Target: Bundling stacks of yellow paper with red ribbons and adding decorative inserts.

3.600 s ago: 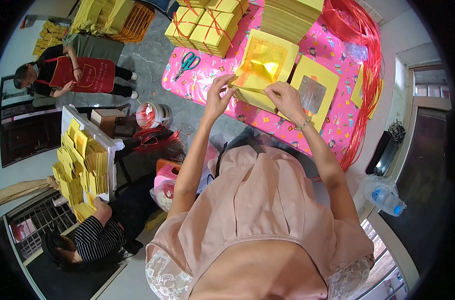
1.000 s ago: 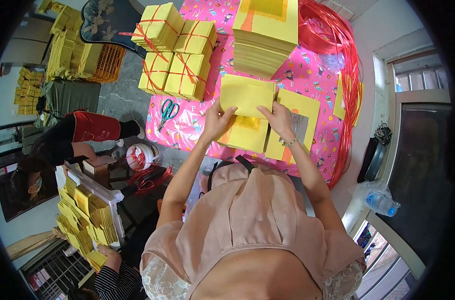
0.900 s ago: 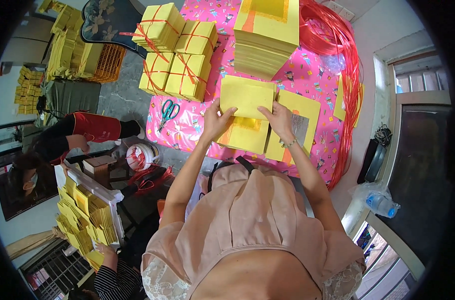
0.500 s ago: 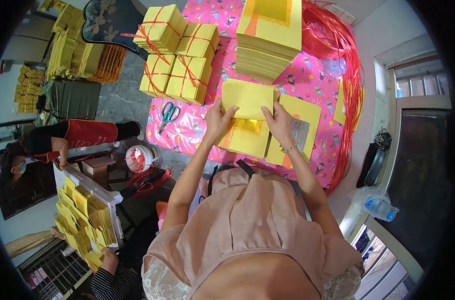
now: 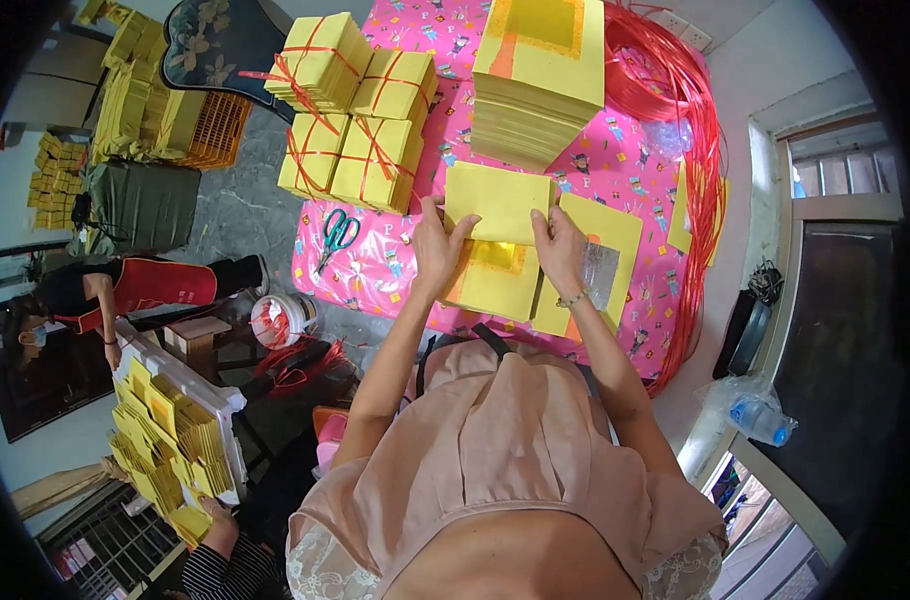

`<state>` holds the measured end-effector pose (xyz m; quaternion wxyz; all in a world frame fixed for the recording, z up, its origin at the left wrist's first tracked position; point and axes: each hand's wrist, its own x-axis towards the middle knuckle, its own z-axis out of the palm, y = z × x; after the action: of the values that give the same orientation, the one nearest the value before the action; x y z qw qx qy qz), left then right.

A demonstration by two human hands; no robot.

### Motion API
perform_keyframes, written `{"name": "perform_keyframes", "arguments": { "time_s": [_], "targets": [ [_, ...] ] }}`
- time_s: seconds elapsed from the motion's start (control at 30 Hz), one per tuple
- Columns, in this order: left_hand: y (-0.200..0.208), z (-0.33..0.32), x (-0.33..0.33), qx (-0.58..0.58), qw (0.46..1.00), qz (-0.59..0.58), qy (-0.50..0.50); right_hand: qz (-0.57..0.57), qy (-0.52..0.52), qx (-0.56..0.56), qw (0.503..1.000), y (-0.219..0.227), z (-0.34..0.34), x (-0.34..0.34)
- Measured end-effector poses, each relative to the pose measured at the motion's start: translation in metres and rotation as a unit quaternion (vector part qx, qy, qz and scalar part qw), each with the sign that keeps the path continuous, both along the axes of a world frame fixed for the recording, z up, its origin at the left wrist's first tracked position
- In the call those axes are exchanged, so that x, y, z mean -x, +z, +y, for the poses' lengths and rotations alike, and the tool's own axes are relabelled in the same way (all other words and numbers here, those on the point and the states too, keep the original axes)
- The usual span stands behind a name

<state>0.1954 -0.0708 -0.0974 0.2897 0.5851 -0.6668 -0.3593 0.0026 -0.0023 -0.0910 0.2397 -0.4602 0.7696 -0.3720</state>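
Here, left hand [image 5: 438,247] and right hand [image 5: 562,250] gripping yellow paper [image 5: 498,200], some fingertips hidden, tall stack [image 5: 535,118] cut off above.

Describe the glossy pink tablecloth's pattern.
Small multicoloured motifs, including cartoon figures, dot the glossy pink tablecloth; head view shows it best.

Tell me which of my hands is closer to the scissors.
Left. Your left hand is right of the scissors, at the left edge of the folded yellow paper; your right hand is farther right, at the paper's opposite edge.
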Motion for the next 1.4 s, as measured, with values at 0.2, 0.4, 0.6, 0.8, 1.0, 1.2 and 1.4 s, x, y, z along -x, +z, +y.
{"name": "perform_keyframes", "arguments": {
  "time_s": [0.2, 0.4, 0.6, 0.8, 1.0, 1.2, 1.4],
  "targets": [
    [0.005, 0.004, 0.004, 0.052, 0.998, -0.035, 0.017, 0.012, -0.013, 0.005, 1.0, 0.002, 0.0, -0.003],
    [0.002, 0.004, 0.006, 0.049, 0.997, -0.045, 0.024, 0.021, -0.01, 0.008, 1.0, -0.004, -0.001, -0.002],
    [-0.004, 0.005, 0.01, 0.228, 0.968, -0.102, 0.033, 0.017, -0.013, 0.014, 1.0, 0.0, -0.002, -0.004],
    [-0.007, 0.007, 0.017, 0.124, 0.989, -0.059, -0.062, 0.038, -0.013, 0.028, 0.999, -0.005, -0.004, -0.002],
    [0.005, 0.013, 0.023, 0.122, 0.984, -0.081, -0.099, 0.017, -0.022, 0.034, 0.999, -0.006, -0.007, -0.001],
    [0.0, 0.015, 0.025, 0.156, 0.977, -0.104, -0.1, -0.042, -0.008, -0.017, 0.999, 0.001, -0.005, 0.005],
    [-0.004, 0.017, 0.024, 0.162, 0.974, -0.12, -0.099, 0.239, 0.06, 0.195, 0.949, 0.028, 0.011, -0.012]
  ]
}}
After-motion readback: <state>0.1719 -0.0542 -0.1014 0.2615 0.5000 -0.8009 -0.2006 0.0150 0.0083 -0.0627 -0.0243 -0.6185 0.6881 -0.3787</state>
